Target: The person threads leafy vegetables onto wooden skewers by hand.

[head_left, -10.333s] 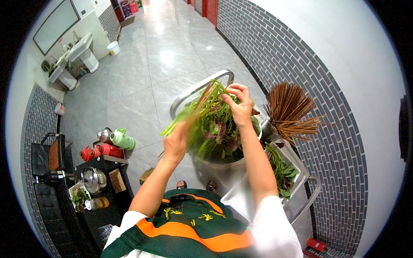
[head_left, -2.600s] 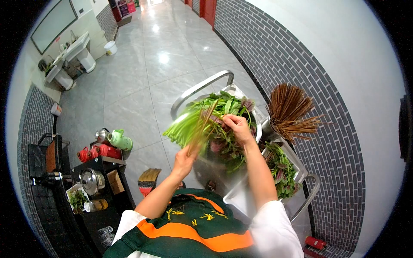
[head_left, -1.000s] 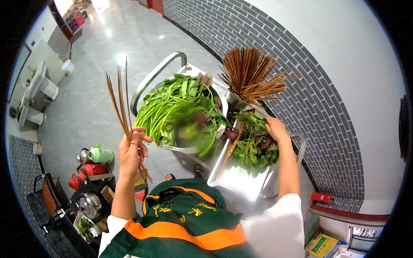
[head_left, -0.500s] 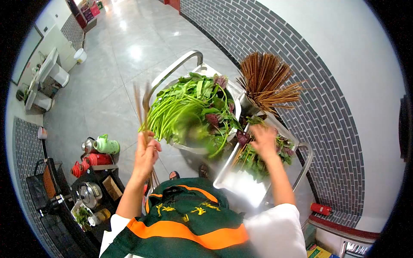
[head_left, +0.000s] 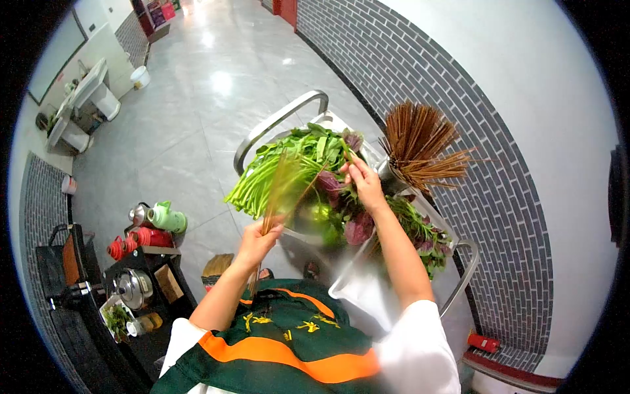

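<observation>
My left hand (head_left: 258, 241) is closed around several thin wooden skewers (head_left: 270, 203), which stick up blurred in front of the greens; one slants away to the right. At the right edge of the heap, my right hand (head_left: 363, 182) pinches a green vegetable stem (head_left: 346, 154) between thumb and fingers. Long-stemmed leafy greens (head_left: 262, 177) with some purple leaves fill a large round container, its rim mostly hidden. Under my right forearm, a white tray (head_left: 361, 299) holds more green and purple leaves (head_left: 420, 233) at its far end.
A metal holder (head_left: 392, 176) packed with brown skewers (head_left: 420, 138) stands on the metal-railed cart (head_left: 282, 118), close to the brick wall (head_left: 485, 138). At left, a black stand (head_left: 147, 282) carries thermoses (head_left: 167, 218) and a lidded pot (head_left: 134, 289). Sinks (head_left: 98, 92) line the far left wall.
My right hand has moved up and left from the tray to the heap's right edge, now pinching a stem. My left hand has moved right and slightly down with the skewers. The view has shifted.
</observation>
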Demonstrator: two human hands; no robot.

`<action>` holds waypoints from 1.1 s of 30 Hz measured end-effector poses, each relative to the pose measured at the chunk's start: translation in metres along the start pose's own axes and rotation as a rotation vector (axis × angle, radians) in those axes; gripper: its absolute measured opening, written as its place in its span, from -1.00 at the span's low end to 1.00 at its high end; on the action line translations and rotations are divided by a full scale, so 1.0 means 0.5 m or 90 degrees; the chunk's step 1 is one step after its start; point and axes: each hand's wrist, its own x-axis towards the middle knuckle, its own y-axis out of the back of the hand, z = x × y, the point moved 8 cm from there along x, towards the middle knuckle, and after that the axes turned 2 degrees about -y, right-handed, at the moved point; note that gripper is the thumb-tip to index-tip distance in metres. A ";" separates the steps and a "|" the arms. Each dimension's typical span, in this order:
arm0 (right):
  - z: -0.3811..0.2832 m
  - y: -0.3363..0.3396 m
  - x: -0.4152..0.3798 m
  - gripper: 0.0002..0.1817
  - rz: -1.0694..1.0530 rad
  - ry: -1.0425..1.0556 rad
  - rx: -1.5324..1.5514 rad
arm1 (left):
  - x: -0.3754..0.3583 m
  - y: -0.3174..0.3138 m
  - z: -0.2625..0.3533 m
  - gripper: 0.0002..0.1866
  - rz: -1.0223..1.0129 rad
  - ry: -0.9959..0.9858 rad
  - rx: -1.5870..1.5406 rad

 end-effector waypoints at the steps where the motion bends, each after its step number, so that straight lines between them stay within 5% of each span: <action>1: 0.002 -0.004 0.008 -0.65 0.001 -0.013 0.035 | 0.008 -0.002 -0.003 -0.72 0.000 -0.022 -0.008; 18: -0.012 -0.063 0.018 -0.74 -0.070 -0.191 0.385 | 0.008 -0.012 0.033 -0.72 0.000 -0.116 0.035; 33: 0.049 -0.095 -0.004 -0.74 -0.049 -0.194 0.238 | 0.006 0.007 -0.022 -0.76 0.073 -0.089 0.125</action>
